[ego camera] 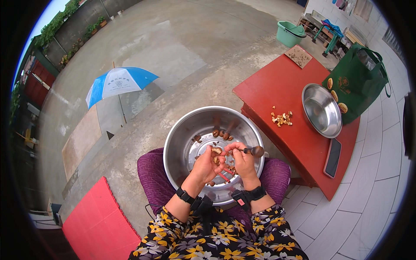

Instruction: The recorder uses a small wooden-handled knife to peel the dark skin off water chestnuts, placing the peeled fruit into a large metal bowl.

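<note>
My left hand (205, 166) holds a cracked walnut piece (216, 150) at its fingertips, with pale kernel showing. A second walnut piece (216, 160) shows by its curled fingers. In my right hand (244, 165) is a tool with a dark wooden handle (255, 151), its handle end pointing right; its tip is hidden. The fingertips of both hands nearly meet above a large stainless steel basin (175, 133) on my lap. Inside the basin lie several walnuts (225, 136), broken shells (197, 138) and a red-handled tool (224, 177), partly covered by my hands.
To the right stands a red table (276, 81) bearing walnut kernels (282, 119), a steel bowl (317, 110), a phone (332, 158) and a green bag (357, 81). A blue-and-white umbrella (120, 83) stands open at left. A red mat (100, 221) lies nearer. Beyond the table is a green tub (288, 35).
</note>
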Demonstrator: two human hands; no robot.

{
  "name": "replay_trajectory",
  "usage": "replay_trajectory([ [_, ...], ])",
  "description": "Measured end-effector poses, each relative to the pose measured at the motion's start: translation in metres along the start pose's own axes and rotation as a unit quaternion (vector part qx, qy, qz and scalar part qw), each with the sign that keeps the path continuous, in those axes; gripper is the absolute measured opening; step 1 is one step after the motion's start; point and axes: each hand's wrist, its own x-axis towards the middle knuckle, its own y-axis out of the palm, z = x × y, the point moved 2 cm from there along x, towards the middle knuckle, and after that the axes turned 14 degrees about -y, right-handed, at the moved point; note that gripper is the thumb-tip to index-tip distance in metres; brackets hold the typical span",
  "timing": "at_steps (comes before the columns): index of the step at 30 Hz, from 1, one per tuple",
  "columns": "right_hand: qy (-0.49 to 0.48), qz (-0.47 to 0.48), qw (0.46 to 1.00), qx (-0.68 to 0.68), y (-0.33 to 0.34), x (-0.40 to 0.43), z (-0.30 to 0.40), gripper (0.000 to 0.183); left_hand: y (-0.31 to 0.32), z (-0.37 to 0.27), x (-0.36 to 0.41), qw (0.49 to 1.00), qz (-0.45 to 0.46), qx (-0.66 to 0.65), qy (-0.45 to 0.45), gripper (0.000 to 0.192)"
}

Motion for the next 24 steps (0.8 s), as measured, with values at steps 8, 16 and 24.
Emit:
replay_trajectory([
  [8, -0.061, -0.009, 0.997, -0.048, -0.004, 0.004, 0.008, 0.022, -0.006, -0.003, -0.002, 1.0, 0.011, 0.009, -0.005, 0.047],
  [16, -0.051, -0.024, 0.997, 0.044, 0.002, 0.0, 0.018, 0.028, -0.017, -0.007, 0.003, 0.994, 0.06, -0.078, -0.045, 0.046],
  [24, -0.096, 0.017, 0.992, -0.075, 0.003, -0.003, 0.005, 0.022, -0.013, -0.004, 0.006, 0.998, 0.023, -0.043, -0.031, 0.046],
])
